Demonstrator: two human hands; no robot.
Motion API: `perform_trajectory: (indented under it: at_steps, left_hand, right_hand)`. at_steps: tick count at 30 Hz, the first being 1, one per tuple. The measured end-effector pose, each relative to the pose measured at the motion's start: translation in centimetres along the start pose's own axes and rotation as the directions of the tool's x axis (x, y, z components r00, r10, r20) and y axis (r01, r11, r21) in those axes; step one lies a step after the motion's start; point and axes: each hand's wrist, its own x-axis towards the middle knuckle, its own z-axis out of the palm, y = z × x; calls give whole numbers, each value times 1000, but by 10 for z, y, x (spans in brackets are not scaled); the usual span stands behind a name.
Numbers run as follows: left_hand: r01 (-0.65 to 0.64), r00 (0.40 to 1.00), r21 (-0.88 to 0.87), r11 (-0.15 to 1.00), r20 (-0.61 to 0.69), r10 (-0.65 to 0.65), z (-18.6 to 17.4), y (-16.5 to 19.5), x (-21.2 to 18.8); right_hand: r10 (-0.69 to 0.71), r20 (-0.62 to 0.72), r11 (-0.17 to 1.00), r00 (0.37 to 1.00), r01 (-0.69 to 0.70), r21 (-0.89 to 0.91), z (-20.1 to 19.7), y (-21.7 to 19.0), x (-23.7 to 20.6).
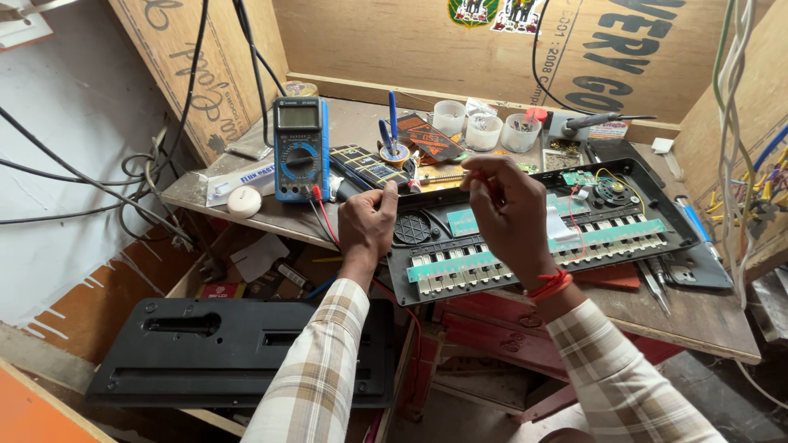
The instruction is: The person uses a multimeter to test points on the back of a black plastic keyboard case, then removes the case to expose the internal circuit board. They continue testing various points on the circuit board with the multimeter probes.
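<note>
On the workbench, head view:

Keyboard chassis: an opened black plastic electronic keyboard shell (525, 238), underside up, with teal circuit strips, rows of white key contacts and a round black speaker; it lies flat across the wooden bench top (698, 316), directly under both hands.

Left hand: the left hand (367, 226) rests at the chassis's left end, fingers curled and pressed together over the edge; what lies beneath them cannot be told.

Right hand: the right hand (510, 215) hovers above the chassis middle, thumb and forefinger pinched on a thin screwdriver (443, 176) whose shaft runs leftward from the fingertips, ending beyond the chassis's far edge.

Meter: a blue-cased digital multimeter (300, 148), upright rectangle, just beyond the left fingers; red and black leads trail towards that hand.

Packages: a flat white tube-shaped pack with blue lettering (246, 178), left of the meter; a small red and yellow carton (220, 290) below bench level, left of the left wrist.

Containers: three translucent white plastic cups (483, 127), beyond the right fingertips.

Signs: brown plywood panels (574, 49) with dark stencilled lettering behind the bench; two coloured stickers (497, 12) at the top edge.

Cover: a long black plastic housing panel (238, 353), low, beneath the left forearm.
</note>
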Motion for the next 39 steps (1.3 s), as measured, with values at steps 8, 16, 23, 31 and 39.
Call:
perform_trajectory:
  at_steps: [8, 16, 23, 31, 39]
  left_hand:
    - [12, 1000, -15, 1000, 17, -11, -8, -1, 2]
    - [-14, 999, -13, 1000, -28, 14, -1, 0, 4]
    - [-37, 999, -17, 999, -22, 37, -3, 4, 1]
    - [7, 1000, -7, 1000, -13, -7, -2, 1, 2]
    - [28, 1000, 19, 999, -10, -28, -19, -7, -1]
  right_hand:
    - [378, 416, 789, 827, -53, -612, 2, -6, 10]
    - [392, 400, 710, 828, 4, -704, 3, -1, 5]
    - [296, 399, 733, 868, 62, -678, 8, 9, -4]
    - [259, 366, 790, 894, 22, -613, 5, -6, -4]
    - [451, 626, 870, 637, -470, -148, 25, -92, -73]
